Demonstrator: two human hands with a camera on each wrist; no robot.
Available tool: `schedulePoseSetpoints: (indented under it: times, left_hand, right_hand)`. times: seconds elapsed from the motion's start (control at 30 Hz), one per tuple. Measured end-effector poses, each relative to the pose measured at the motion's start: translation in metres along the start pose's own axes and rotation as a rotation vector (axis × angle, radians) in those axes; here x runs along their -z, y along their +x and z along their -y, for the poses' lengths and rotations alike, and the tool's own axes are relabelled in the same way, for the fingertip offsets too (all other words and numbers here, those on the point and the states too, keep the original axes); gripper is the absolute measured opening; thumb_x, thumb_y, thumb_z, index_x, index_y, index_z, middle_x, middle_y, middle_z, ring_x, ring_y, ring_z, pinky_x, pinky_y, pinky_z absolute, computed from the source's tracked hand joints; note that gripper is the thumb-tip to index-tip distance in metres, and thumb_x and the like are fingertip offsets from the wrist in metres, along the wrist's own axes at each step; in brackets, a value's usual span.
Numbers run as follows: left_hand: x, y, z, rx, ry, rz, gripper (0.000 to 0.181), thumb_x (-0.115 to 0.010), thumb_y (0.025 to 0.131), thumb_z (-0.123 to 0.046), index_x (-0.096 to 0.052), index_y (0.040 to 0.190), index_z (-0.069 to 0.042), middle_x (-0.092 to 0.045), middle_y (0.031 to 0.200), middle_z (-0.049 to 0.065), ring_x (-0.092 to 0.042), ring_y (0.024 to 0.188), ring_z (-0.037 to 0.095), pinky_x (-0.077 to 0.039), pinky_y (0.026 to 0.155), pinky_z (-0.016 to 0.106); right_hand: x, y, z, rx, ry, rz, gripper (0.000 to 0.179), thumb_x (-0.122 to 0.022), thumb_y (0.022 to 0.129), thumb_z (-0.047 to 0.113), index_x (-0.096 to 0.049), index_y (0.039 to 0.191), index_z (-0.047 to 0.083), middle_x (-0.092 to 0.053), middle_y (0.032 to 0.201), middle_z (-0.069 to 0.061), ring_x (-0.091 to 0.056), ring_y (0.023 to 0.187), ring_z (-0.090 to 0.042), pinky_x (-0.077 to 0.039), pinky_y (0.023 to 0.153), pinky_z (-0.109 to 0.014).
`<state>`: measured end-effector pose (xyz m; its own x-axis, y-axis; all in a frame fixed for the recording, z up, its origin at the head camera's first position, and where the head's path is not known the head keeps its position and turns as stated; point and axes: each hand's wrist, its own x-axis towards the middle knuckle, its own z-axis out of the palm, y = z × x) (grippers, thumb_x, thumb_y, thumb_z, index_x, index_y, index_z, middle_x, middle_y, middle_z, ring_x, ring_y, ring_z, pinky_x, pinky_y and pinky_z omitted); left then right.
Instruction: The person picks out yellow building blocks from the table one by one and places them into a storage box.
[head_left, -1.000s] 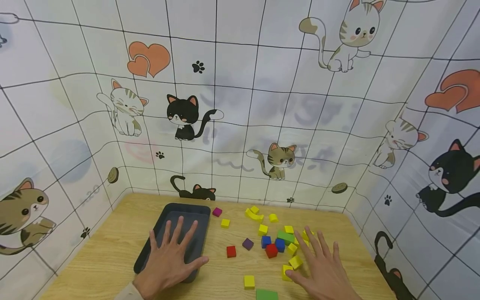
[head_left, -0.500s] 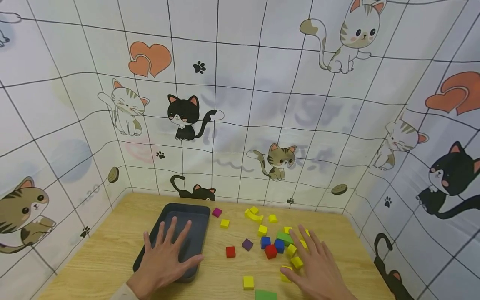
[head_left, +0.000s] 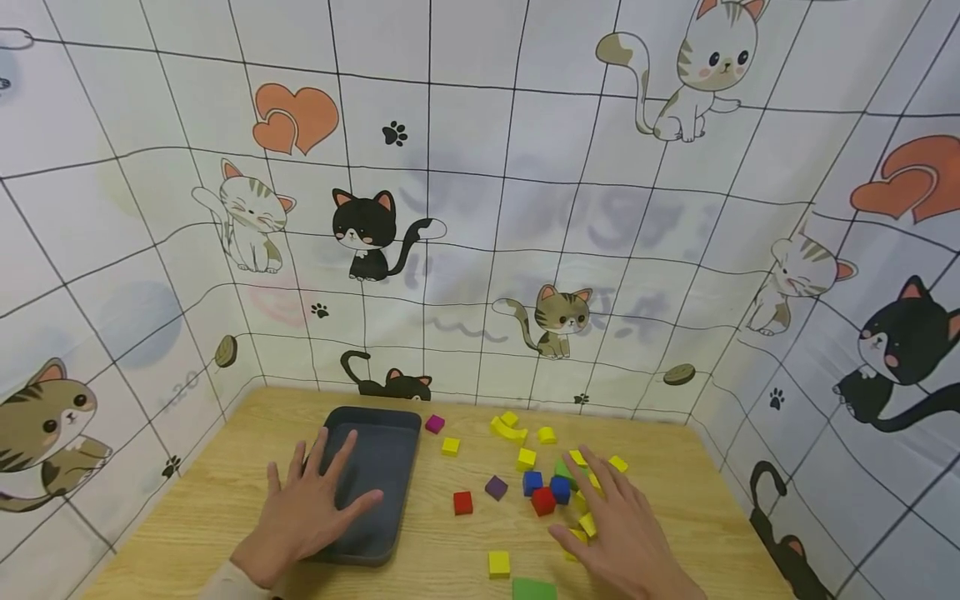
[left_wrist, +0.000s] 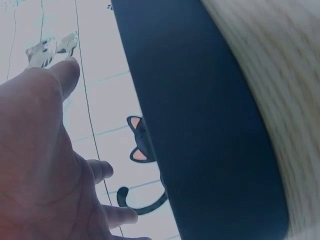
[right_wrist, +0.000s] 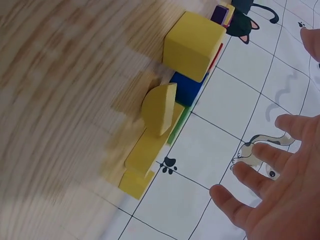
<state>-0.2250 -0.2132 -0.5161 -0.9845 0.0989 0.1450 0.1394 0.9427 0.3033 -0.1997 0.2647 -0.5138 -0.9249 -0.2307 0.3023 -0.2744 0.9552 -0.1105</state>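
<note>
My left hand (head_left: 306,506) hovers with spread fingers over the left side of a dark grey tray (head_left: 378,508); nothing is in it. In the left wrist view the tray's side wall (left_wrist: 200,120) stands beside the palm. My right hand (head_left: 618,525), fingers spread and holding nothing, is above a cluster of toy blocks. Close to it lie a red block (head_left: 543,501), blue blocks (head_left: 532,482), a green block (head_left: 564,472) and several yellow ones, some partly hidden by the hand. The right wrist view shows a yellow cube (right_wrist: 192,45) and a yellow half-round block (right_wrist: 159,109) below the hand.
Between tray and cluster are a red cube (head_left: 462,502), a purple block (head_left: 496,487) and a magenta block (head_left: 435,424). A yellow arch (head_left: 508,430) lies toward the back. Near the front edge are a yellow cube (head_left: 498,564) and a green block (head_left: 534,589). Cat-print cloth (head_left: 465,208) encloses the wooden table.
My left hand has drifted left across the tray, uncovering more of its floor. The right hand has shifted slightly left over the blocks. The blocks and tray stay put.
</note>
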Motion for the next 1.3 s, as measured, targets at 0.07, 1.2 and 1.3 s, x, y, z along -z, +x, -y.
schedulePoseSetpoints:
  times: [0.07, 1.2, 1.3]
  left_hand:
    - [0.002, 0.001, 0.005, 0.011, 0.001, -0.003, 0.109, -0.060, 0.102, -0.088, -0.028, 0.187, -0.028, -0.021, 0.191, 0.032, -0.028, 0.169, 0.072, -0.020, 0.122, 0.100]
    - [0.012, 0.029, 0.063, 0.023, -0.143, 0.092, 0.094, -0.081, 0.109, -0.041, -0.039, 0.174, 0.011, -0.068, 0.144, 0.047, -0.073, 0.128, 0.062, -0.060, 0.102, 0.073]
    - [0.013, 0.032, 0.062, -0.011, -0.121, 0.076, 0.083, -0.083, 0.107, -0.027, -0.045, 0.168, 0.013, -0.072, 0.140, 0.045, -0.073, 0.128, 0.062, -0.060, 0.104, 0.072]
  right_hand:
    - [0.000, 0.002, 0.003, 0.012, 0.013, 0.001, 0.101, -0.075, 0.099, 0.079, -0.042, 0.182, 0.031, -0.047, 0.184, -0.011, -0.057, 0.158, -0.050, -0.053, 0.116, -0.079]
    - [-0.013, 0.020, 0.044, 0.212, 0.258, 0.303, 0.089, -0.069, 0.106, 0.077, -0.044, 0.180, 0.036, -0.052, 0.180, -0.006, -0.064, 0.153, -0.043, -0.060, 0.112, -0.072]
    - [-0.009, 0.024, 0.046, 0.197, 0.281, 0.363, 0.086, -0.070, 0.105, 0.078, -0.049, 0.178, 0.038, -0.052, 0.180, -0.004, -0.063, 0.154, -0.041, -0.059, 0.114, -0.072]
